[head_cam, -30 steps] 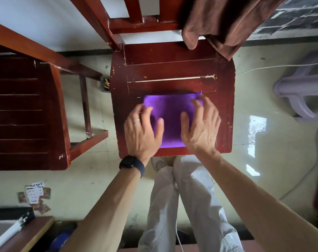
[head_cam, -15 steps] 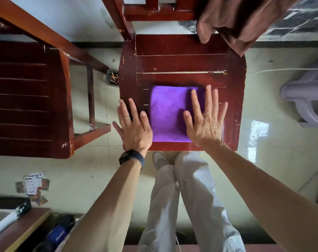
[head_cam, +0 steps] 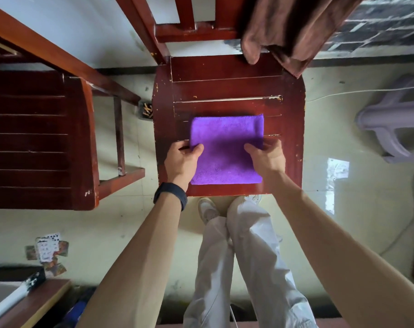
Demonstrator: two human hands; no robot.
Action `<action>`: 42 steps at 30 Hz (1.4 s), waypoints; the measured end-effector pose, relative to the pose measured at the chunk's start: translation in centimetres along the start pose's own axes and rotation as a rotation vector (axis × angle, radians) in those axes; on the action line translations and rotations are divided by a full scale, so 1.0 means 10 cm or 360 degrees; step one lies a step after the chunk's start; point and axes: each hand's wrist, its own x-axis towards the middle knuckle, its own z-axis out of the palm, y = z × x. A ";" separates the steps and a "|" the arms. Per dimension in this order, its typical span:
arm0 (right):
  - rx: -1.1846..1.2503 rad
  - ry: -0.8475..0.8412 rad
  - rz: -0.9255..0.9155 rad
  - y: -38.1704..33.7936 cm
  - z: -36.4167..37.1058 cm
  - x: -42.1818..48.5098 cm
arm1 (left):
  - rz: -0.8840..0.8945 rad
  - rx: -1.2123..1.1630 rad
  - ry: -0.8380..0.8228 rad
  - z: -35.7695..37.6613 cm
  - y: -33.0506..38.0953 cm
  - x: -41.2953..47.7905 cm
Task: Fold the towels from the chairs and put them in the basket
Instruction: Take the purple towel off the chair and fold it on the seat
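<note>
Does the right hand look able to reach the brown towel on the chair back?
Probably yes: nothing stands between the right hand and the brown towel, only bare chair seat; but it grips the purple towel.

We seem to be in a lived-in room of a home: a dark red wooden chair [head_cam: 229, 88] with a brown towel [head_cam: 291, 27] slung over its back, a second chair [head_cam: 35, 138] beside it, and a glossy floor [head_cam: 101, 228] strewn with playing cards [head_cam: 47, 249], a small pot of cigarette butts [head_cam: 146, 110] and a pale plastic stool [head_cam: 395, 121].
</note>
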 end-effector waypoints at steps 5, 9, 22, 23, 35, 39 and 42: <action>0.0185 -0.0355 -0.0032 -0.08 -0.26 0.10 | -0.0270 -0.0231 -0.0317 -0.14 0.03 0.11; 0.0472 -0.0641 -0.0055 -0.07 -0.54 -0.05 | -0.0224 -0.0328 -0.0427 -0.29 0.12 -0.09; 0.0855 -0.0840 -0.0416 -0.88 -2.60 -1.71 | 0.0096 -0.0358 -0.0727 -0.86 2.15 -1.97; 0.0894 -0.0783 -0.0473 -0.94 -2.78 -1.86 | 0.0162 -0.0367 -0.0738 -0.87 2.33 -2.14; 0.1428 0.0095 -0.0846 -0.67 -4.56 -3.48 | 0.0810 -0.0054 -0.1407 -0.43 3.81 -4.08; 0.1570 0.0403 -0.0888 -0.17 -5.07 -4.02 | 0.1045 0.0153 -0.1602 -0.09 4.01 -4.86; 0.1645 0.0651 -0.0925 0.25 -5.41 -4.36 | 0.1157 0.0259 -0.1781 0.23 4.05 -5.43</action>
